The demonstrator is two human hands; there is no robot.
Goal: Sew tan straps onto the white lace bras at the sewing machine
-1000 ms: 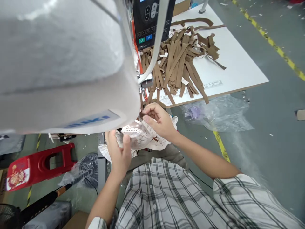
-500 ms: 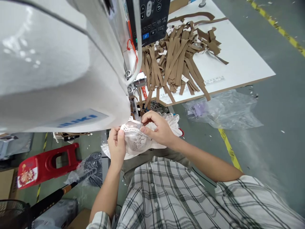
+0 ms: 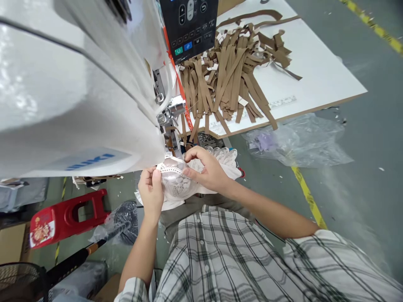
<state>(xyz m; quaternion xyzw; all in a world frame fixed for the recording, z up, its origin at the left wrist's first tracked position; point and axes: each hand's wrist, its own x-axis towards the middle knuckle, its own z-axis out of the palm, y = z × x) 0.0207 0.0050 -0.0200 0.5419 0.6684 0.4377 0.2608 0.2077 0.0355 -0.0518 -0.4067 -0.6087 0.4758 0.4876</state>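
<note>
A white lace bra [image 3: 179, 188] lies over my lap, in front of the needle area of a white sewing machine [image 3: 126, 126]. My left hand [image 3: 151, 191] is closed on the left edge of its cup, thumb on top and fingers curled. On the other side, my right hand [image 3: 206, 170] pinches the upper right of the cup's trim between thumb and fingers. A dotted trim band runs between the two hands. More ruffled white fabric [image 3: 225, 157] spreads behind my right wrist. The machine's head hides part of the needle area.
Brown fabric strips [image 3: 229, 79] with small white tags are heaped on the white tabletop [image 3: 317, 63]. A control panel [image 3: 192, 27] stands above them. A red plastic stool [image 3: 67, 220] and a fan [image 3: 22, 281] are at left; a clear plastic bag [image 3: 299, 140] lies on the floor at right.
The view has shifted slightly, so the machine and panel appear further left and up. Both hands keep their hold on the bra, with little movement.
</note>
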